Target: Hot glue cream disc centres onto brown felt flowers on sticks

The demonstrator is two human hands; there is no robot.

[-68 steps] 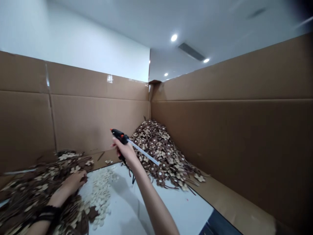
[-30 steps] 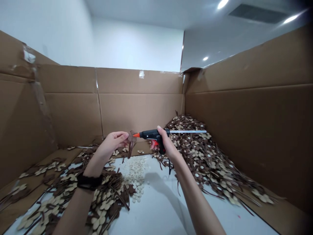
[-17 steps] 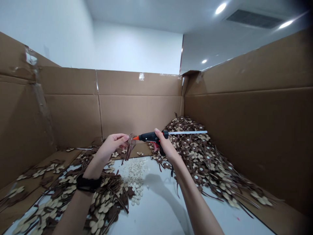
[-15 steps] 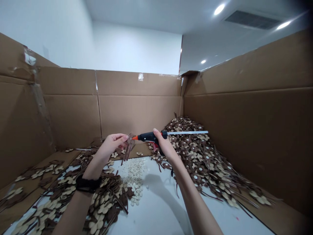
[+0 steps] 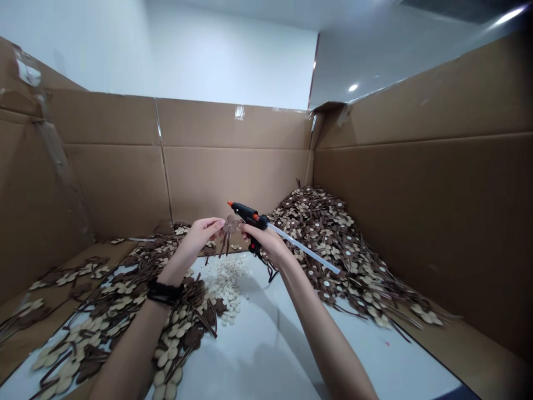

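Note:
My left hand [image 5: 207,229] pinches a brown flower-shaped piece [image 5: 230,223] by its left edge, with thin brown strips hanging below it. In my right hand [image 5: 262,238] is a black hot glue gun [image 5: 246,212] with an orange nozzle tilted up to the left, beyond the flower. A long translucent glue stick [image 5: 306,250] juts from the gun's back. The right thumb and fingertips reach the flower's right edge; whether they grip it I cannot tell. Small cream discs [image 5: 229,286] lie spread on the white board below the hands.
A large heap of brown and cream flowers [image 5: 333,244], many with white centres, rises at the right. More flower pieces [image 5: 175,344] are strewn at the left. Tall cardboard walls [image 5: 237,172] enclose the white board [image 5: 250,366]. The gun's black cord [image 5: 271,273] hangs below my right hand.
The glue gun's nozzle has come off the flower and swung upward, its glue stick now slanting down to the right. My right fingers have moved to the flower's edge. The view has tilted down slightly.

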